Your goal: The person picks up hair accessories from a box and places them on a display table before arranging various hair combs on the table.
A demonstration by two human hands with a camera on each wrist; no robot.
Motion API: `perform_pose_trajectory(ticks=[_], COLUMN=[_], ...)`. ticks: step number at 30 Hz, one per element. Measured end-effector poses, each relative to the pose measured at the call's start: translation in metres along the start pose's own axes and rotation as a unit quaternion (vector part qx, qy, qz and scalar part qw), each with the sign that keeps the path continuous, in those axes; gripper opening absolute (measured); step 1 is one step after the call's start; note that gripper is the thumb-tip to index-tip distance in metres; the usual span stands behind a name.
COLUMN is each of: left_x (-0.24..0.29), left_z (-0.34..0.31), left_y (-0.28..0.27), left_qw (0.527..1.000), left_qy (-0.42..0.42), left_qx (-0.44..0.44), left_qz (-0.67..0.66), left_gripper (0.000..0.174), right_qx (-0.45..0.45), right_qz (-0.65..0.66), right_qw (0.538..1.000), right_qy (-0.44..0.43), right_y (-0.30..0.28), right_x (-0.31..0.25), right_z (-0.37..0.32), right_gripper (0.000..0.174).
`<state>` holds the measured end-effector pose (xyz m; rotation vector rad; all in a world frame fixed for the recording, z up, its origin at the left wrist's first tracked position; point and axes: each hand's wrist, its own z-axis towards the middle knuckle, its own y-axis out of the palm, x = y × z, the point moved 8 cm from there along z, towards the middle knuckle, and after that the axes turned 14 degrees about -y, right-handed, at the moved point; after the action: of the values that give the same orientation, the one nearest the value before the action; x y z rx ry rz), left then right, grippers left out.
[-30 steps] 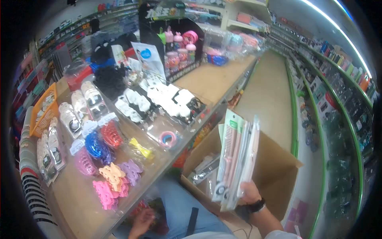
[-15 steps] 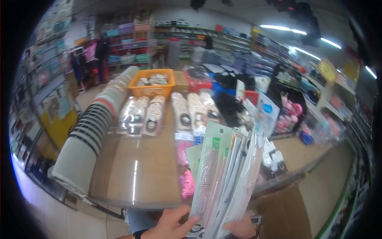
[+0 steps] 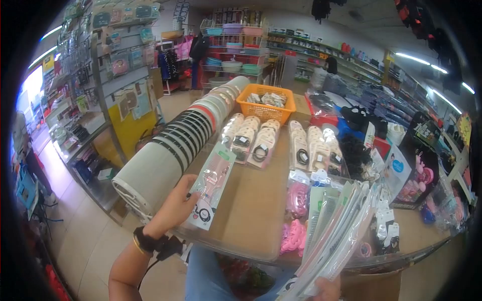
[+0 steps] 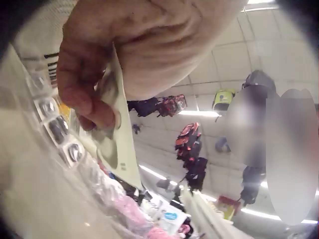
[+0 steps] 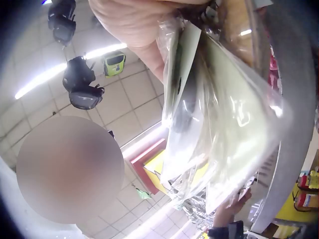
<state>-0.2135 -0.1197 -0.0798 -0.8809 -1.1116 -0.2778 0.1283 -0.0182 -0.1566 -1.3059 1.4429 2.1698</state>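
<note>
Shop shelves (image 3: 321, 47) line the top of the head view, and a table (image 3: 246, 215) fills the middle. Near the centre of that frame, the left hand (image 3: 176, 206) pinches a comb pack (image 3: 215, 183) by its left edge between thumb and fingers, holding it over the table; whether the pack touches the top I cannot tell. At lower right, the right hand (image 3: 328, 290) grips a bundle (image 3: 337, 241) of similar packs at its bottom end, their tops fanned out. For sorting out single packs, it would seem best to pinch only the edge so the plastic does not crease, to keep the lone pack flat and facing up, and to squeeze the bundle firmly low down, since slick sleeves may slide. Counted: one pack in the left hand; several in the bundle, too overlapped to number; one orange basket (image 3: 266, 105) at upper centre; one striped roll (image 3: 150, 163) at centre left; six rows of hair-tie cards below the basket, three left (image 3: 263, 145) and three right (image 3: 317, 153). The pink clips (image 3: 296, 237) at lower right overlap too much to count.
</note>
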Motion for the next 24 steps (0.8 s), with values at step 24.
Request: perform_pose_trajectory(ticks=[24], left_x=[-0.022], left_z=[-0.001], left_y=[0.033], left_qw=[0.862], left_qy=[0.027], left_qx=[-0.123], left_qz=[0.491], left_gripper=[0.048], right_qx=[0.036], right_qz=[-0.051], right_qw=[0.997], right_qy=[-0.037], right_y=[-0.014], right_x=[-0.010], right_z=[-0.003], right_gripper=[0.059])
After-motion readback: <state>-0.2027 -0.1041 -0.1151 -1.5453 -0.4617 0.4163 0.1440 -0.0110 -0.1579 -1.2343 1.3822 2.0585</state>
